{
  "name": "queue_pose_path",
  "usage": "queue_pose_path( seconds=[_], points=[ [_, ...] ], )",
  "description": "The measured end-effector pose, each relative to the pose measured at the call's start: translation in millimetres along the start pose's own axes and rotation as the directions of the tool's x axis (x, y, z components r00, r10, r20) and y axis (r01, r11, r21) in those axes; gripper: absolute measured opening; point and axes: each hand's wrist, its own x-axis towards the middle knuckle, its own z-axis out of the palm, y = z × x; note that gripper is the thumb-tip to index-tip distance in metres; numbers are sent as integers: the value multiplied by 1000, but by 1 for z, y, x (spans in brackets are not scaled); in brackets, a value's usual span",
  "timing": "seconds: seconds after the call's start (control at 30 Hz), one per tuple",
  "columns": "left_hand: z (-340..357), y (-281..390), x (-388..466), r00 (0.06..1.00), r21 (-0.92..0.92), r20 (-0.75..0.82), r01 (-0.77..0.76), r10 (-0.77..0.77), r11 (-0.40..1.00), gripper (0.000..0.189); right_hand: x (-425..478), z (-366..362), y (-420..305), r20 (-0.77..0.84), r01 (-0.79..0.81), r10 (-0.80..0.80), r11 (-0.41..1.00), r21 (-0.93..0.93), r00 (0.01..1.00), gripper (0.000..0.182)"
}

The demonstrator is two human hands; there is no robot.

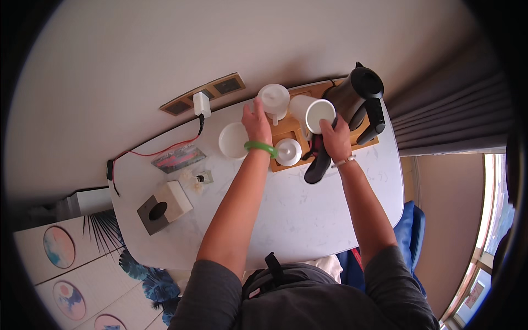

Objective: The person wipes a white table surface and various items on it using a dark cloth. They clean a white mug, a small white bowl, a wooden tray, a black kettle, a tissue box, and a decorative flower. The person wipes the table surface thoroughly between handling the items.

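Note:
My right hand (336, 138) grips a tilted white mug (299, 105) by its rim, thumb inside its mouth. Just below that hand is a black object with a pinkish part (317, 167); what it is and whether I hold it cannot be told. My left hand (256, 123), fingers apart, is at the left side of a white lidded cup (274, 97); the fingertips reach its edge. Left of that hand lies a round white dish (232, 141), partly hidden by it. A white knobbed lid or lidded vessel (288, 152) sits on the wooden tray (282, 166) between my forearms.
A black-handled kettle (350, 97) stands at the tray's right end. On the white table (301, 214) are a tissue box (165, 206), a small glass diffuser (204, 177) and a patterned flat item (178, 159). A charger (201, 104) with a red cable is plugged into the wall.

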Motion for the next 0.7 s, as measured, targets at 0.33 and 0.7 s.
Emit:
queue_pose_path(
  seconds=[0.33, 0.7],
  points=[
    [-87, 4, -157, 804, -394, 475, 558, -358, 731, 48, -140, -12, -42, 516, -77, 85, 996, -37, 852, 38],
    [-157, 14, -213, 688, -523, 655, 710, -311, 471, 41, -217, -11, -105, 557, 210, -276, 961, 181, 783, 35]
  ],
)
